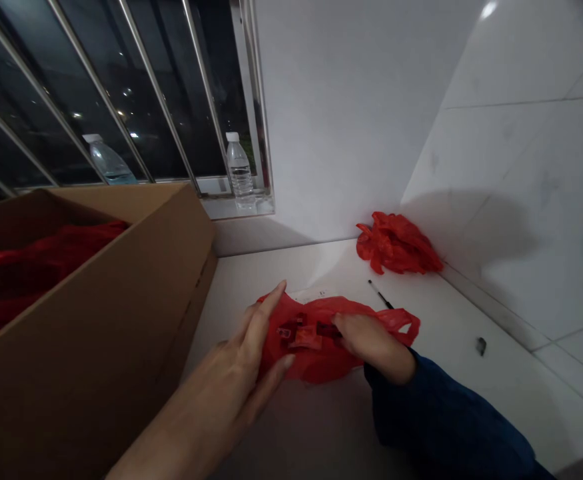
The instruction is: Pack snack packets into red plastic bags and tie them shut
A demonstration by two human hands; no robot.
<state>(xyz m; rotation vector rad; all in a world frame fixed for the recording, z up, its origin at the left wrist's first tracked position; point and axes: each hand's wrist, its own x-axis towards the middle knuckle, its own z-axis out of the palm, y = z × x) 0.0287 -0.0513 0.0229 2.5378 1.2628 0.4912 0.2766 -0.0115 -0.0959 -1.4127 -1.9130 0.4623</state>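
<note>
Hands, two: left hand [241, 350], lower centre of the frame, forearm rising from the bottom edge, fingers extended and thumb spread, unclenched against the left side of a red plastic bag [324, 370]; right hand [374, 340], dark blue sleeve [446, 407], reaching in from the lower right, fingers bent at the bag's right part, grasp or mere contact cannot be told.

Containers: said bag, lying flat on a white counter [251, 270] at centre, small printed packets [306, 337] showing at its middle, inside or on top unclear; cardboard box [121, 300], left of frame, open, holding red plastic [61, 247]; clear bottle [241, 175], white-capped, upright, upper centre, part-filled.
</note>
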